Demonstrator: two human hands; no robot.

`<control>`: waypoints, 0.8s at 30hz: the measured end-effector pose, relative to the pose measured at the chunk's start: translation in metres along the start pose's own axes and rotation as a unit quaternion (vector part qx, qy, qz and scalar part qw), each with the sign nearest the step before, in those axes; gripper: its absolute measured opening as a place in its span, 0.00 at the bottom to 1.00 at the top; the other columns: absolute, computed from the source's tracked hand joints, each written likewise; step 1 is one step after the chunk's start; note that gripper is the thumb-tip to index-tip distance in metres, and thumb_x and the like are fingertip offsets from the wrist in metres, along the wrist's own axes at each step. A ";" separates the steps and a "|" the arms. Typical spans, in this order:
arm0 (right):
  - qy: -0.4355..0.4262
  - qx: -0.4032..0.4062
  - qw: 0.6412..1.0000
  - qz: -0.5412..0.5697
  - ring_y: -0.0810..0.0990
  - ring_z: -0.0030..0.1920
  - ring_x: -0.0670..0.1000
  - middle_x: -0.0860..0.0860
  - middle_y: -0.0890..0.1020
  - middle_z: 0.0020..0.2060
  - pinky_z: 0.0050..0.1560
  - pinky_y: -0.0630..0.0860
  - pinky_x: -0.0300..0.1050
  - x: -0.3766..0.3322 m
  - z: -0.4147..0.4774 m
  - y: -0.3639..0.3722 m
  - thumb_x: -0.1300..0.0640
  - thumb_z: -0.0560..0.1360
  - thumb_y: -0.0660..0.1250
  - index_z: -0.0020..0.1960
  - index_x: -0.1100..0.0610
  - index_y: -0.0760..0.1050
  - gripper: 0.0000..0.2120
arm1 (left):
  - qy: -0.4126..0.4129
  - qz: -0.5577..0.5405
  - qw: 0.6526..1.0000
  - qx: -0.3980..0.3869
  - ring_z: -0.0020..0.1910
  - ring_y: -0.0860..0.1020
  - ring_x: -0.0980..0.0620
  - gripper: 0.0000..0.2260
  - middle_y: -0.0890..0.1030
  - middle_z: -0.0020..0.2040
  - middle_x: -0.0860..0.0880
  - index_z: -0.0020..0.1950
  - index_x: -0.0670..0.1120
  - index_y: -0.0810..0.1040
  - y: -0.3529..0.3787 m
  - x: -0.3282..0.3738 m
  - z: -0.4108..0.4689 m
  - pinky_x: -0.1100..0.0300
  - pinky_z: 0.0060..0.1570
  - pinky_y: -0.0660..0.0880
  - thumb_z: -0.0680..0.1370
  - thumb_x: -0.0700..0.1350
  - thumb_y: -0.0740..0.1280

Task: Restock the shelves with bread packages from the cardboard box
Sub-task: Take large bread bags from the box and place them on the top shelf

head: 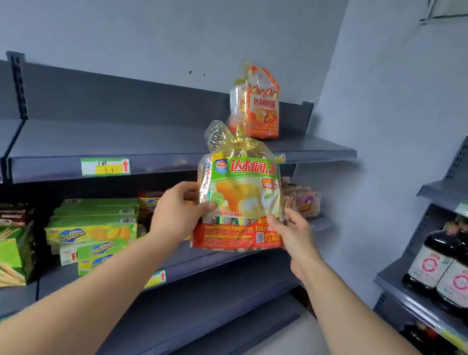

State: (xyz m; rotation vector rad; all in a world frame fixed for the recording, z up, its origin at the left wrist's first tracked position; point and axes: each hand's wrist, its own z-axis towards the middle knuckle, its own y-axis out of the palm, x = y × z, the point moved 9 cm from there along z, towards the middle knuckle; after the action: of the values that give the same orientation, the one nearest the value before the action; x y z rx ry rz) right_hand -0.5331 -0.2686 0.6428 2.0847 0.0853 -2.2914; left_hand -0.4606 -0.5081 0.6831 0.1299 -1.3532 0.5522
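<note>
Between both grips, upright before the shelf edges: green bread package [242, 197], lower sides clasped by left grip [176, 214] and right grip [294, 236], thumbs on its front. Above and beyond, top shelf [141, 138] bearing orange package [258, 104], open run leftward. Both extended forward.

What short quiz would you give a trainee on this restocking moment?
1. True or false: the left hand and right hand both grip the green package.
2. The orange package stands on: A) the top shelf; B) the floor; C) a cardboard box.
3. Fill in: the dark bottles stand to the person's ____.
Key: 1 true; 2 A; 3 right.
</note>
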 end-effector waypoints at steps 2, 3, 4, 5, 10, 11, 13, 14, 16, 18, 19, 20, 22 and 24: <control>-0.023 0.004 1.000 -0.005 0.82 0.47 0.46 0.47 0.83 0.46 0.45 0.77 0.40 -0.019 0.021 -0.005 0.57 0.75 0.70 0.56 0.52 0.76 0.10 | 0.024 0.014 1.000 0.012 0.47 0.81 0.51 0.18 0.81 0.52 0.51 0.59 0.48 0.75 0.007 0.020 0.020 0.53 0.46 0.79 0.72 0.47 0.74; -0.036 0.006 0.999 -0.010 0.82 0.46 0.45 0.46 0.83 0.46 0.42 0.76 0.39 -0.029 0.030 -0.008 0.57 0.76 0.70 0.56 0.52 0.76 0.10 | 0.031 0.018 0.999 0.016 0.47 0.81 0.51 0.17 0.82 0.52 0.51 0.58 0.48 0.75 0.010 0.028 0.030 0.52 0.47 0.80 0.72 0.48 0.74; -0.048 0.009 0.999 -0.013 0.82 0.45 0.44 0.47 0.84 0.48 0.40 0.76 0.38 -0.038 0.040 -0.011 0.57 0.76 0.70 0.56 0.51 0.76 0.10 | 0.034 0.020 0.999 0.018 0.47 0.82 0.51 0.17 0.82 0.52 0.51 0.57 0.48 0.75 0.015 0.034 0.040 0.50 0.48 0.80 0.72 0.49 0.74; -0.056 0.014 0.998 -0.013 0.82 0.46 0.45 0.48 0.83 0.49 0.40 0.76 0.38 -0.045 0.050 -0.013 0.57 0.76 0.69 0.57 0.51 0.76 0.10 | 0.036 0.018 0.999 0.019 0.47 0.82 0.51 0.16 0.82 0.52 0.52 0.56 0.48 0.75 0.019 0.040 0.049 0.48 0.49 0.80 0.72 0.49 0.74; -0.068 0.032 0.997 -0.030 0.83 0.49 0.50 0.50 0.83 0.52 0.45 0.80 0.48 -0.070 0.100 -0.022 0.55 0.76 0.69 0.60 0.51 0.75 0.13 | 0.062 0.010 0.998 0.020 0.45 0.82 0.53 0.14 0.81 0.52 0.52 0.55 0.48 0.75 0.038 0.070 0.092 0.51 0.47 0.80 0.73 0.49 0.73; -0.071 0.034 0.996 -0.034 0.83 0.50 0.51 0.51 0.83 0.52 0.48 0.81 0.51 -0.074 0.112 -0.023 0.54 0.76 0.69 0.60 0.50 0.75 0.12 | 0.068 0.011 0.997 0.021 0.45 0.82 0.53 0.14 0.81 0.51 0.52 0.55 0.49 0.75 0.042 0.076 0.103 0.50 0.47 0.80 0.73 0.49 0.73; -0.083 0.041 0.995 -0.044 0.82 0.52 0.52 0.51 0.83 0.53 0.54 0.80 0.55 -0.082 0.136 -0.024 0.54 0.77 0.68 0.58 0.49 0.75 0.11 | 0.078 0.013 0.997 0.020 0.46 0.82 0.52 0.13 0.81 0.51 0.52 0.54 0.50 0.74 0.051 0.084 0.125 0.50 0.48 0.81 0.73 0.49 0.73; -0.091 0.046 0.993 -0.051 0.82 0.52 0.52 0.51 0.83 0.53 0.55 0.80 0.55 -0.087 0.148 -0.024 0.54 0.77 0.68 0.59 0.49 0.76 0.11 | 0.083 0.011 0.996 0.019 0.46 0.82 0.52 0.13 0.81 0.52 0.52 0.54 0.50 0.74 0.055 0.088 0.136 0.49 0.48 0.81 0.73 0.49 0.73; -0.107 0.055 0.991 -0.062 0.82 0.53 0.51 0.51 0.82 0.54 0.54 0.79 0.52 -0.095 0.172 -0.024 0.54 0.77 0.67 0.63 0.51 0.75 0.14 | 0.089 0.001 0.996 0.013 0.47 0.82 0.52 0.15 0.81 0.52 0.51 0.57 0.48 0.74 0.064 0.092 0.159 0.50 0.48 0.81 0.73 0.49 0.72; -0.116 0.060 0.989 -0.062 0.81 0.53 0.51 0.50 0.82 0.54 0.51 0.79 0.48 -0.101 0.198 -0.023 0.55 0.78 0.66 0.65 0.52 0.75 0.16 | 0.091 -0.010 0.996 0.006 0.48 0.82 0.51 0.17 0.81 0.53 0.51 0.59 0.47 0.73 0.073 0.094 0.185 0.49 0.49 0.81 0.73 0.49 0.72; -0.118 0.062 0.989 -0.060 0.81 0.53 0.50 0.50 0.82 0.53 0.50 0.78 0.47 -0.103 0.210 -0.022 0.55 0.78 0.66 0.66 0.52 0.74 0.16 | 0.093 -0.013 0.996 0.004 0.49 0.82 0.50 0.17 0.81 0.54 0.50 0.59 0.47 0.73 0.077 0.094 0.199 0.48 0.50 0.81 0.73 0.49 0.72; -0.117 0.063 0.990 -0.057 0.81 0.53 0.50 0.50 0.82 0.53 0.49 0.78 0.45 -0.105 0.224 -0.022 0.56 0.79 0.65 0.66 0.53 0.74 0.16 | 0.095 -0.013 0.995 0.003 0.50 0.81 0.50 0.17 0.81 0.54 0.50 0.59 0.47 0.74 0.082 0.095 0.212 0.48 0.50 0.80 0.73 0.49 0.72; -0.116 0.068 0.990 -0.053 0.81 0.52 0.50 0.49 0.82 0.52 0.48 0.77 0.45 -0.109 0.249 -0.022 0.57 0.79 0.65 0.66 0.53 0.74 0.16 | 0.096 -0.011 0.995 0.005 0.51 0.81 0.49 0.16 0.80 0.55 0.50 0.59 0.47 0.74 0.091 0.096 0.240 0.46 0.52 0.80 0.74 0.48 0.72; -0.118 0.075 0.989 -0.052 0.80 0.50 0.48 0.48 0.81 0.52 0.44 0.76 0.43 -0.114 0.274 -0.024 0.58 0.80 0.64 0.67 0.53 0.74 0.16 | 0.094 -0.015 0.995 0.005 0.51 0.80 0.49 0.14 0.80 0.54 0.50 0.57 0.48 0.73 0.102 0.096 0.265 0.46 0.53 0.79 0.74 0.46 0.72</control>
State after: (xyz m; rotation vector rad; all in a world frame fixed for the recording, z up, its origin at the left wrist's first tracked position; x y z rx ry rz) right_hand -0.7957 -0.2640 0.7823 1.8929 0.0154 -2.6670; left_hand -0.7306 -0.4971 0.8120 0.1043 -1.1646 0.5329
